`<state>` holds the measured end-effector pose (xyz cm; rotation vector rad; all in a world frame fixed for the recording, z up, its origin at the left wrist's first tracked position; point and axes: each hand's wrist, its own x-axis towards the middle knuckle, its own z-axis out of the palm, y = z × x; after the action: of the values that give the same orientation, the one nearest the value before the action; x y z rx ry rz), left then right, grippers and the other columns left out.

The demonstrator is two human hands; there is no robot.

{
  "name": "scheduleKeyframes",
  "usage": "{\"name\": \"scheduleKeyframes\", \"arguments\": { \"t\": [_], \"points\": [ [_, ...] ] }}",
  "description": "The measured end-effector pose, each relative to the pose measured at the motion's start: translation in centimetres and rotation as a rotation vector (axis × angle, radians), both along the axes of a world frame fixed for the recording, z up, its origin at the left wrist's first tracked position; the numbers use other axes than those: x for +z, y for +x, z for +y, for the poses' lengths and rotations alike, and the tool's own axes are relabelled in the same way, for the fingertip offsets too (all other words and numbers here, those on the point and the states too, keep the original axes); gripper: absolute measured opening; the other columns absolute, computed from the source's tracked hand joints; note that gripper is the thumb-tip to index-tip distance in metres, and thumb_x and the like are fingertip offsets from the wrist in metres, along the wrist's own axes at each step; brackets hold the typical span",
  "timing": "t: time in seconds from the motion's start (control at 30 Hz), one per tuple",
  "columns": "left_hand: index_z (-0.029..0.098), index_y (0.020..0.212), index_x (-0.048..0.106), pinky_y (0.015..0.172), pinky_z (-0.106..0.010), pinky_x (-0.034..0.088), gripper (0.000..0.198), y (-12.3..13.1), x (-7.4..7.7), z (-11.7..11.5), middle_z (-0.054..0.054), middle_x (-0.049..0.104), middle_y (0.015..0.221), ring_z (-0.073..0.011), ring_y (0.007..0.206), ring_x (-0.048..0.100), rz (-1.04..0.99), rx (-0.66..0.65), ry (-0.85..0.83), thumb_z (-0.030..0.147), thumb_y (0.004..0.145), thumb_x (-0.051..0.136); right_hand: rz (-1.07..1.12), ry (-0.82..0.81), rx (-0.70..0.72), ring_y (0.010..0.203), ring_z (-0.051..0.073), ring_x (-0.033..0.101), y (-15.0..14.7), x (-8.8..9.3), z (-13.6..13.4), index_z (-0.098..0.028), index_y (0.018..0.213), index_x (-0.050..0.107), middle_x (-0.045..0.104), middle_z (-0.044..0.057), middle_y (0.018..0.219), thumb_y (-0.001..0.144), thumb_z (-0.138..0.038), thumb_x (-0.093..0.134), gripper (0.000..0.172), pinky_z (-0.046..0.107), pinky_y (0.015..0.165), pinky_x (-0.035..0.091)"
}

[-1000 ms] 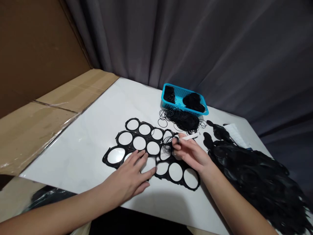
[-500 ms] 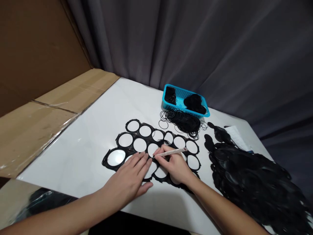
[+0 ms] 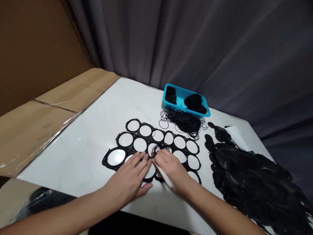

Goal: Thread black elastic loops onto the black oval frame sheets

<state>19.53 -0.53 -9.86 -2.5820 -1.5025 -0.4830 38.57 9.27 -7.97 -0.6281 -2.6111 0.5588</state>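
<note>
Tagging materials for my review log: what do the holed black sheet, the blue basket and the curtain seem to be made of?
Holed black sheet: probably rubber, semi-gloss; ragged edges and faint sheen suggest it, though soft plastic is possible.
Blue basket: likely molded plastic, smooth, with even colour and perforated walls.
Curtain: seemingly matte fabric, hanging in soft folds.

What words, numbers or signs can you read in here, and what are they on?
None that I can read.
White sheet by the black pile: too small to tell if anything is printed.
White stick in the right hand: too blurred to read.
Blue basket: no label shows.
</note>
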Motion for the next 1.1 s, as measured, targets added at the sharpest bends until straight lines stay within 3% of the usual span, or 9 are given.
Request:
{"name": "scheduleKeyframes", "arguments": {
  "t": [0.07, 0.2, 0.27, 0.4, 0.47, 0.63, 0.8, 0.93, 1.1],
  "points": [
    [0.005, 0.134, 0.056, 0.109, -0.049, 0.040, 0.056, 0.0, -0.1, 0.0, -0.017, 0.064, 0.132, -0.0356, 0.126, 0.056, 0.000, -0.005, -0.018, 0.045, 0.096, 0.058, -0.042, 0.130, -0.041, 0.088, 0.026, 0.058, 0.5, 0.1, 1.7, -0.020, 0.090, 0.057, 0.067, 0.012, 0.093, 0.095, -0.010, 0.044, 0.018, 0.038, 0.078, 0.047],
    [0.006, 0.137, 0.054, 0.111, -0.051, 0.036, 0.058, -0.3, 0.4, -0.2, -0.018, 0.062, 0.134, -0.0355, 0.127, 0.054, -0.018, -0.021, -0.062, 0.048, 0.097, 0.057, 0.159, 0.076, -0.602, 0.080, 0.025, 0.060, 2.9, 1.0, 8.2, -0.022, 0.076, 0.052, 0.069, 0.010, 0.087, 0.094, -0.020, 0.047, 0.018, 0.038, 0.074, 0.046],
    [0.008, 0.136, 0.054, 0.107, -0.051, 0.039, 0.059, -0.6, 1.3, 0.1, -0.017, 0.063, 0.133, -0.0354, 0.125, 0.055, -0.037, -0.041, -0.100, 0.052, 0.098, 0.055, 0.204, 0.025, -0.704, 0.074, 0.024, 0.061, 4.0, 1.4, 10.7, -0.023, 0.076, 0.052, 0.070, 0.009, 0.086, 0.092, -0.027, 0.051, 0.017, 0.037, 0.070, 0.047],
    [0.015, 0.123, 0.061, 0.088, -0.045, 0.049, 0.048, -1.1, 3.4, 2.4, -0.011, 0.067, 0.112, -0.0292, 0.102, 0.063, -0.085, -0.056, -0.257, 0.055, 0.101, 0.047, 0.362, -0.598, -0.612, 0.060, 0.017, 0.060, 3.9, 1.2, 11.2, -0.023, 0.072, 0.050, 0.072, 0.006, 0.084, 0.084, -0.040, 0.067, 0.027, 0.028, 0.052, 0.045],
    [0.014, 0.124, 0.060, 0.090, -0.043, 0.049, 0.045, -1.1, 3.7, 4.0, -0.012, 0.065, 0.114, -0.0286, 0.106, 0.061, -0.081, -0.042, -0.229, 0.050, 0.104, 0.043, 0.455, -0.879, -0.538, 0.056, 0.013, 0.059, 2.7, 1.1, 10.1, -0.023, 0.071, 0.049, 0.072, 0.005, 0.086, 0.079, -0.041, 0.075, 0.033, 0.024, 0.046, 0.042],
    [0.006, 0.129, 0.056, 0.105, -0.045, 0.042, 0.049, -0.8, 1.7, 6.5, -0.020, 0.060, 0.131, -0.0335, 0.127, 0.052, 0.009, -0.016, -0.083, 0.046, 0.104, 0.045, 0.605, -1.172, -0.465, 0.085, 0.020, 0.071, -0.1, 1.3, 7.9, -0.022, 0.072, 0.048, 0.069, 0.003, 0.090, 0.068, -0.041, 0.085, 0.042, 0.020, 0.049, 0.045],
    [0.008, 0.136, 0.053, 0.109, -0.047, 0.039, 0.051, -0.8, 0.4, 6.1, -0.019, 0.058, 0.140, -0.0344, 0.132, 0.051, 0.052, -0.003, -0.092, 0.045, 0.101, 0.053, 0.423, -1.044, -0.388, 0.090, 0.019, 0.067, -0.4, 0.6, 6.6, -0.022, 0.076, 0.050, 0.071, 0.004, 0.096, 0.083, -0.040, 0.072, 0.029, 0.030, 0.076, 0.052],
    [0.009, 0.137, 0.053, 0.111, -0.047, 0.037, 0.054, -0.8, 0.4, 5.9, -0.017, 0.059, 0.140, -0.0342, 0.134, 0.050, 0.051, 0.014, -0.123, 0.046, 0.098, 0.057, 0.278, -0.808, -0.363, 0.089, 0.020, 0.064, -0.2, -0.1, 5.9, -0.023, 0.077, 0.051, 0.070, 0.003, 0.094, 0.089, -0.038, 0.063, 0.023, 0.034, 0.081, 0.047],
    [0.009, 0.139, 0.051, 0.113, -0.049, 0.033, 0.055, -0.7, 0.0, 5.9, -0.018, 0.058, 0.141, -0.0345, 0.136, 0.048, 0.045, 0.021, -0.134, 0.048, 0.100, 0.053, 0.217, -0.702, -0.353, 0.088, 0.021, 0.062, -0.4, 0.0, 5.6, -0.023, 0.076, 0.051, 0.068, 0.003, 0.092, 0.089, -0.037, 0.060, 0.021, 0.033, 0.081, 0.045]
  ]
}}
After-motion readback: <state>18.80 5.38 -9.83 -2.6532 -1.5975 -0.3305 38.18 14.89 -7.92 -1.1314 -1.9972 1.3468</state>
